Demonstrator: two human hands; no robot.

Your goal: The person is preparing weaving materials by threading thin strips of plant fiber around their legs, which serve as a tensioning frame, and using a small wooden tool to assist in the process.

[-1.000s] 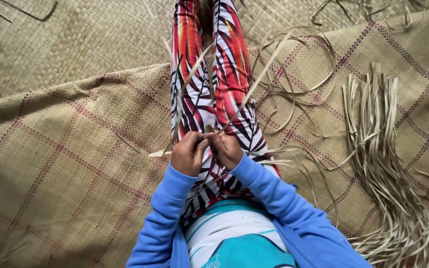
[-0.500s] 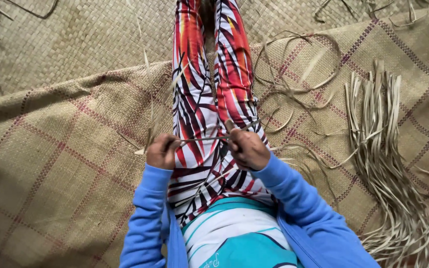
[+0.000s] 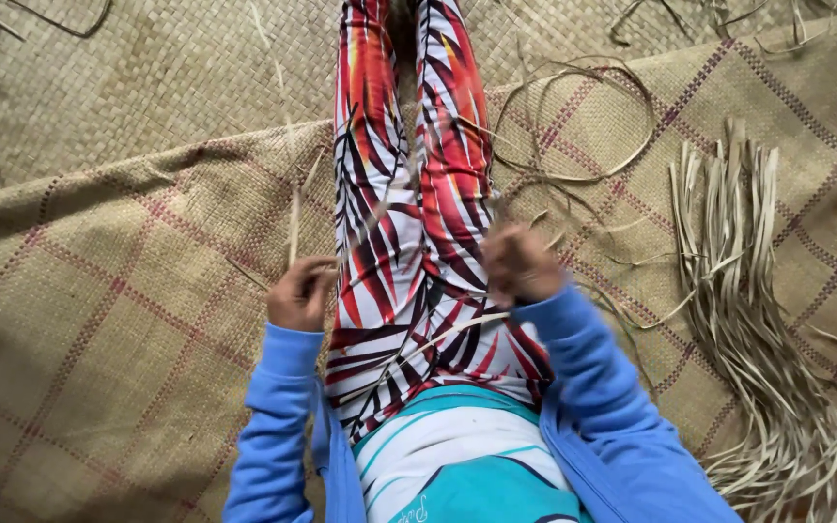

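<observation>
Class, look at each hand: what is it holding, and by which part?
The left hand pinches a thin straw strip at its lower end. The right hand is blurred; its hold cannot be told.

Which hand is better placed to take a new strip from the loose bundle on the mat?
Right, probably. The right hand is on the same side as the loose bundle, with only bare mat between. The left hand already pinches a strip and would have to cross both legs.

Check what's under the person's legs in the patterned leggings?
A checked woven mat lies under the patterned leggings, with a plain woven mat beyond it. Loose strips lie beside them. The mat directly beneath the legs is covered, so anything lying there can't be seen.
</observation>
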